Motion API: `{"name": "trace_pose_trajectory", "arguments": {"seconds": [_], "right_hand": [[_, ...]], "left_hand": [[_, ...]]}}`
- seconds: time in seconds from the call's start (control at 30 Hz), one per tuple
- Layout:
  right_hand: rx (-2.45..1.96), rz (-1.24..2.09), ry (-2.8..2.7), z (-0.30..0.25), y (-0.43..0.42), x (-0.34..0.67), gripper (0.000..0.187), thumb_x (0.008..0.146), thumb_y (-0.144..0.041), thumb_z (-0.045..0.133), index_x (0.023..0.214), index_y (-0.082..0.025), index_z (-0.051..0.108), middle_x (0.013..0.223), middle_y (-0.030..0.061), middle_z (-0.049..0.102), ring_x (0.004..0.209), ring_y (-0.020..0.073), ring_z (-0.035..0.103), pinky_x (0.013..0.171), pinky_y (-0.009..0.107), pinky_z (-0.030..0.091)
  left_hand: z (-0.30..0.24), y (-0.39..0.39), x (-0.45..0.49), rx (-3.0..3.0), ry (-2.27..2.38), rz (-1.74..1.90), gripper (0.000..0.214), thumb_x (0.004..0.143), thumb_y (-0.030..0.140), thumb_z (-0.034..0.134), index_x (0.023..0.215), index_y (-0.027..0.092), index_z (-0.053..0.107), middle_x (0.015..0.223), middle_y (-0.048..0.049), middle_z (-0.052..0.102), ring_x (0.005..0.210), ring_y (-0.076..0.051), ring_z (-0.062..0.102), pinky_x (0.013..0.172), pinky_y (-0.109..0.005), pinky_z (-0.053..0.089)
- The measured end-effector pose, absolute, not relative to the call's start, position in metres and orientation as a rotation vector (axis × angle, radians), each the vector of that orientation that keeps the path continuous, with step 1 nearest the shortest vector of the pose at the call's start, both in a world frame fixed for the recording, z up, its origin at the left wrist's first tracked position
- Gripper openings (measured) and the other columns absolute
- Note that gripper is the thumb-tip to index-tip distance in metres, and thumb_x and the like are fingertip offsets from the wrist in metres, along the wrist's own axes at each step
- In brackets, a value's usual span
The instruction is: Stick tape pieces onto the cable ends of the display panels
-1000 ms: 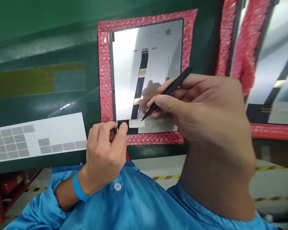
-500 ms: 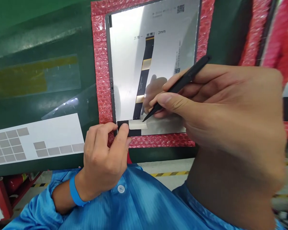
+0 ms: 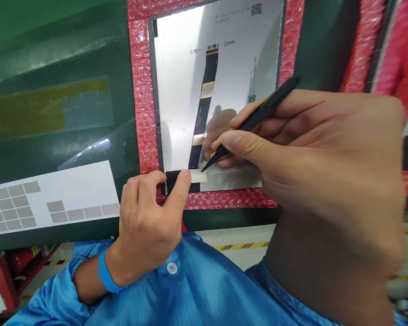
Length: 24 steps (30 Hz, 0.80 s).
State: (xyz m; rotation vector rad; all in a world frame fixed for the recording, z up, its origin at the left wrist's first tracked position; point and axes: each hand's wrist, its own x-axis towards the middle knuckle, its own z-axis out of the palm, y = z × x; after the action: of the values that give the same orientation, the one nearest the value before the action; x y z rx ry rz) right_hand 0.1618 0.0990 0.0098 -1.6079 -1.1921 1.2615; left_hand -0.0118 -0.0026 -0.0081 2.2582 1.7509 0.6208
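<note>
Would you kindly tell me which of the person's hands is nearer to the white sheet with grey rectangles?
Left. The left hand is just beside the white sheet, by its right end; the right hand, holding a black pointed tool, is farther off to the right.

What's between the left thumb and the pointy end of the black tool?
Part of a pale strip shows between the thumb of the left hand and the black tool's tip, in the head view.
</note>
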Motion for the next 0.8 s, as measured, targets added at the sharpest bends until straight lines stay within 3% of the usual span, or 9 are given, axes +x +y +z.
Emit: {"name": "trace_pose_trajectory", "arguments": {"seconds": [0.3, 0.43, 0.57, 0.67, 0.8], "right_hand": [[-1.566, 1.177, -1.160, 0.007, 0.094, 0.154, 0.023, 0.078, 0.002, 0.079, 0.075, -0.019, 0.070, 0.067, -0.0047, 0.072, 0.055, 0.0099, 0.069, 0.047, 0.016, 0.057], [-1.568, 1.148, -1.042, 0.005, 0.091, 0.155, 0.018, 0.079, -0.004, 0.077, 0.077, -0.020, 0.069, 0.068, -0.0041, 0.072, 0.055, 0.0118, 0.069, 0.047, 0.017, 0.058], [-1.445, 1.157, -0.956, -0.005, 0.087, 0.162, 0.014, 0.077, -0.011, 0.082, 0.081, -0.019, 0.071, 0.069, -0.0011, 0.074, 0.056, 0.0154, 0.071, 0.045, 0.020, 0.059], [-1.377, 1.142, -0.915, -0.014, 0.085, 0.164, 0.014, 0.079, -0.014, 0.083, 0.082, -0.020, 0.071, 0.071, -0.0003, 0.074, 0.057, 0.0158, 0.072, 0.046, 0.021, 0.058], [-1.380, 1.082, -0.932, -0.024, 0.082, 0.164, 0.013, 0.084, -0.017, 0.081, 0.083, -0.023, 0.070, 0.074, -0.0026, 0.074, 0.060, 0.0146, 0.072, 0.049, 0.022, 0.060]], "left_hand": [[-0.007, -0.005, -0.008, 2.365, 1.832, 0.510, 0.041, 0.100, 0.008, 0.068, 0.140, 0.014, 0.069, 0.115, -0.0169, 0.064, 0.106, -0.030, 0.060, 0.085, -0.044, 0.058], [-0.004, -0.007, -0.007, 2.397, 1.866, 0.442, 0.040, 0.101, 0.008, 0.065, 0.141, 0.014, 0.068, 0.118, -0.0182, 0.065, 0.116, -0.034, 0.059, 0.090, -0.047, 0.057], [-0.004, -0.007, 0.001, 2.439, 1.807, 0.355, 0.044, 0.103, 0.027, 0.072, 0.145, 0.014, 0.065, 0.131, -0.0207, 0.064, 0.128, -0.036, 0.055, 0.099, -0.049, 0.053], [-0.006, -0.007, 0.005, 2.469, 1.777, 0.269, 0.060, 0.099, 0.047, 0.078, 0.151, 0.022, 0.063, 0.140, -0.0178, 0.064, 0.130, -0.035, 0.054, 0.101, -0.048, 0.049], [-0.002, -0.008, -0.003, 2.433, 1.834, 0.184, 0.069, 0.092, 0.055, 0.084, 0.154, 0.033, 0.061, 0.147, -0.0160, 0.060, 0.136, -0.038, 0.050, 0.104, -0.053, 0.044]]}}
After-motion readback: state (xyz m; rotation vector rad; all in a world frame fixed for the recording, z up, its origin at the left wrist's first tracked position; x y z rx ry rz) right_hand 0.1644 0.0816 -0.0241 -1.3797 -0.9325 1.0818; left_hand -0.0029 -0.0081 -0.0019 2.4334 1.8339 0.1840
